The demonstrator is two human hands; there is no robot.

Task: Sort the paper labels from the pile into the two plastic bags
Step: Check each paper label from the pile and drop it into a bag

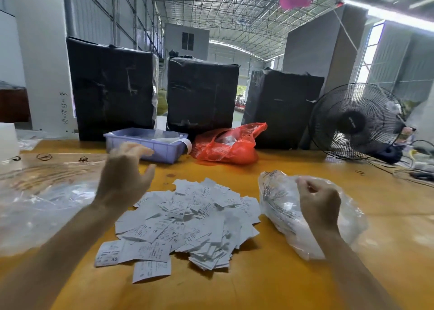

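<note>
Left hand [124, 175] hovered open-fingered above the label pile [185, 225]; right hand [319, 204] gripped the clear bag [281, 206] on the bench [281, 281].

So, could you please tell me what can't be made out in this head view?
- Small print on the labels: too small; only size letters like XS read.
- Contents of the clear bag: blurred by crinkled plastic, partly behind the right hand.
- Red bag contents: hidden by plastic.
- Left clear bag: cut off by the edge.
- Left hand: motion-blurred.
</note>
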